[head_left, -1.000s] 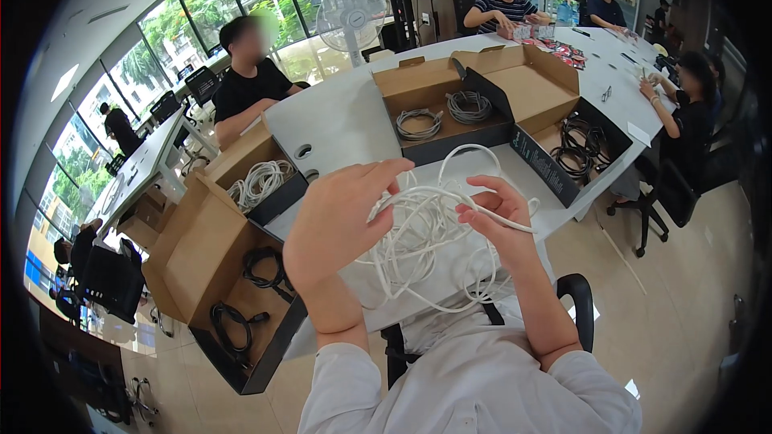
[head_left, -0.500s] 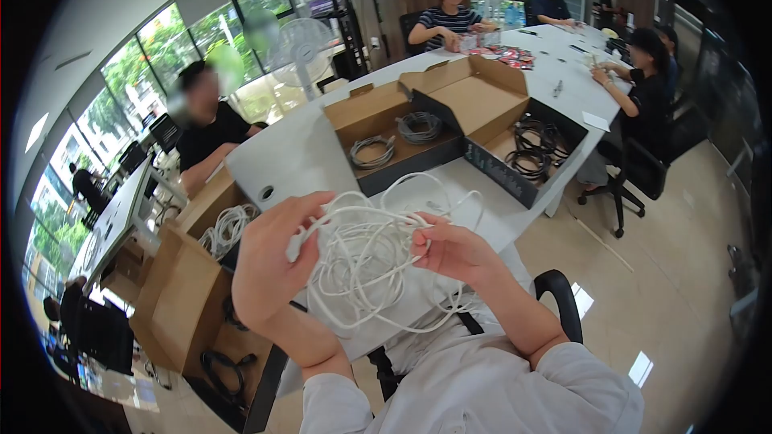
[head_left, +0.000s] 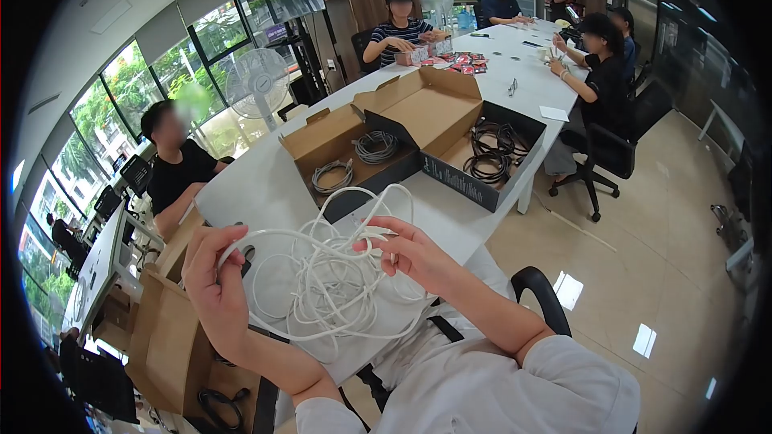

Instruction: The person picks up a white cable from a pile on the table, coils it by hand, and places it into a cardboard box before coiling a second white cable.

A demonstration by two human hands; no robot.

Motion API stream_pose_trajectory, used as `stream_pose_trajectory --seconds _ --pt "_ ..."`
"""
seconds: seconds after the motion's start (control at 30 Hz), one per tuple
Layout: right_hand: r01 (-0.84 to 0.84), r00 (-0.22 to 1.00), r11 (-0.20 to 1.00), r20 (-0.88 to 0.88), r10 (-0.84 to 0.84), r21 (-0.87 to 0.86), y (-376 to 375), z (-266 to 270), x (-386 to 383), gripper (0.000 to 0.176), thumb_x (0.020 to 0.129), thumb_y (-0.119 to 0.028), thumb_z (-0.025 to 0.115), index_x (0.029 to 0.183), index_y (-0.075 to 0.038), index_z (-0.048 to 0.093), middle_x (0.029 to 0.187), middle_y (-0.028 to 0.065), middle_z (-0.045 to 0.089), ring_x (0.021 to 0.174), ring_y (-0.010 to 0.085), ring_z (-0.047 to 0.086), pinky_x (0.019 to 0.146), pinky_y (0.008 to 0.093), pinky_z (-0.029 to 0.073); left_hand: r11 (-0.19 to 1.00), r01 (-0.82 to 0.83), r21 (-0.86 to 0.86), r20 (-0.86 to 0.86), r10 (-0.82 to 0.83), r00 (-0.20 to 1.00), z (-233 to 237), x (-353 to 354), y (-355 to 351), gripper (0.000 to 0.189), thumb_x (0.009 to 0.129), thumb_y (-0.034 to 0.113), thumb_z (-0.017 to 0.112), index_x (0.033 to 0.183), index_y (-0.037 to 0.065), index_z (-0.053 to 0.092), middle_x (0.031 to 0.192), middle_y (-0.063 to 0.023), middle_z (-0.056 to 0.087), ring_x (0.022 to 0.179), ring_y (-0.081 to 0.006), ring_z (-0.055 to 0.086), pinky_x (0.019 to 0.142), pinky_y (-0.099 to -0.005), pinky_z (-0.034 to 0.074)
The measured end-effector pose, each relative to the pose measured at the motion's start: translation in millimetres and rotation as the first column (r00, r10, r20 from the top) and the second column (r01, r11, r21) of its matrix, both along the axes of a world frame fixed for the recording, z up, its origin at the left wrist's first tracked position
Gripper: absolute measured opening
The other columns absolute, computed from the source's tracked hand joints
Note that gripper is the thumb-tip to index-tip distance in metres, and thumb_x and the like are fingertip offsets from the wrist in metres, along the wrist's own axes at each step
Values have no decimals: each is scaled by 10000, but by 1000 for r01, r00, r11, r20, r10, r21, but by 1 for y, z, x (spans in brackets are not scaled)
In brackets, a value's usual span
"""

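A loose, tangled bundle of white cable (head_left: 334,293) lies between my two hands at the table's near edge. My left hand (head_left: 215,285) is at the left of the bundle, thumb and fingers closed on one strand that arcs over to the right. On the other side, my right hand (head_left: 412,251) pinches strands at the upper right of the tangle. Loops of the cable rise above the right fingers and others hang down toward my lap. Where the cable's ends are, I cannot make out.
Beyond the tangle, one open box (head_left: 354,169) holds coiled grey cables and another (head_left: 482,165) holds black cables. A further open box (head_left: 169,337) with a black cable is at lower left. A person (head_left: 181,161) sits at left; several others sit around the white table (head_left: 338,108).
My left hand has moved left, away from the right hand, drawing a strand out in a longer arc. The tangle is spread wider, and the whole view has shifted.
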State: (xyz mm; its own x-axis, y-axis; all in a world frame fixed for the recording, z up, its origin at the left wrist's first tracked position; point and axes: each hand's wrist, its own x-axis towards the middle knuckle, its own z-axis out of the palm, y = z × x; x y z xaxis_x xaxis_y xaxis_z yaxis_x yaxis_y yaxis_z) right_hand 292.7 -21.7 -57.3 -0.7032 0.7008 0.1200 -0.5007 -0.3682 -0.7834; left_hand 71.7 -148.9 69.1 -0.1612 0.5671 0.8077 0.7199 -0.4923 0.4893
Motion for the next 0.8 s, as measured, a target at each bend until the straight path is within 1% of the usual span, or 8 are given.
stream_pose_trajectory --seconds 0.1,0.2,0.3,0.4,0.5,0.6,0.7,0.8 --pt "25 998 996 60 -30 82 0 0 0 522 840 -3 436 1360 -39 469 1153 144 644 605 64 464 568 213 422 1000 -6 -22 -37 5 999 2 5 2 437 694 -143 386 995 -19 678 773 -57 505 646 -107 475 593 -225 386" --pt "57 994 993 84 -65 101 -3 4 2 518 836 -3 426 1351 -29 475 1139 141 646 576 70 451 528 213 405 1000 -3 -26 -79 1 997 0 4 6 438 702 -133 387 994 -17 692 756 -55 495 633 -104 468 575 -225 366" --pt "20 994 987 104 -37 157 0 2 2 528 835 -4 423 1361 -27 465 1102 137 650 558 75 443 519 207 401 999 15 -36 -76 -17 997 -2 4 8 429 698 -129 392 978 -16 697 744 -54 494 622 -106 465 565 -226 357" --pt "18 991 980 128 -44 199 1 -1 2 469 874 -33 449 1342 -32 473 1054 122 650 550 79 474 534 215 423 999 18 -50 -88 -22 996 -1 5 8 419 694 -129 398 966 -15 695 736 -52 494 615 -106 464 557 -229 353" --pt "78 975 953 175 -134 293 0 -5 1 390 928 -81 469 1316 -47 477 1030 108 645 556 88 529 553 232 449 998 10 -66 -112 -18 994 -2 5 10 407 688 -130 409 957 -14 691 729 -55 494 609 -109 462 548 -234 345" --pt "98 957 931 222 -185 351 -2 -4 2 334 966 -125 475 1293 -59 478 1016 105 647 571 105 587 564 247 466 995 5 -100 -116 -17 993 -2 5 11 403 679 -138 419 955 -12 684 712 -61 490 598 -117 459 543 -241 339" --pt "113 948 903 227 -223 415 -5 -3 4 329 976 -124 463 1299 -60 463 995 101 649 579 116 607 579 248 482 993 9 -120 -128 -24 991 -2 7 13 394 679 -149 427 953 -12 676 691 -67 484 590 -127 458 541 -248 339" --pt "106 949 886 221 -226 451 -5 -4 4 401 982 -115 445 1378 -58 420 948 87 653 592 120 628 579 245 500 991 0 -135 -176 -24 984 -2 7 15 377 685 -154 431 943 -16 668 673 -71 481 587 -136 461 540 -254 342"
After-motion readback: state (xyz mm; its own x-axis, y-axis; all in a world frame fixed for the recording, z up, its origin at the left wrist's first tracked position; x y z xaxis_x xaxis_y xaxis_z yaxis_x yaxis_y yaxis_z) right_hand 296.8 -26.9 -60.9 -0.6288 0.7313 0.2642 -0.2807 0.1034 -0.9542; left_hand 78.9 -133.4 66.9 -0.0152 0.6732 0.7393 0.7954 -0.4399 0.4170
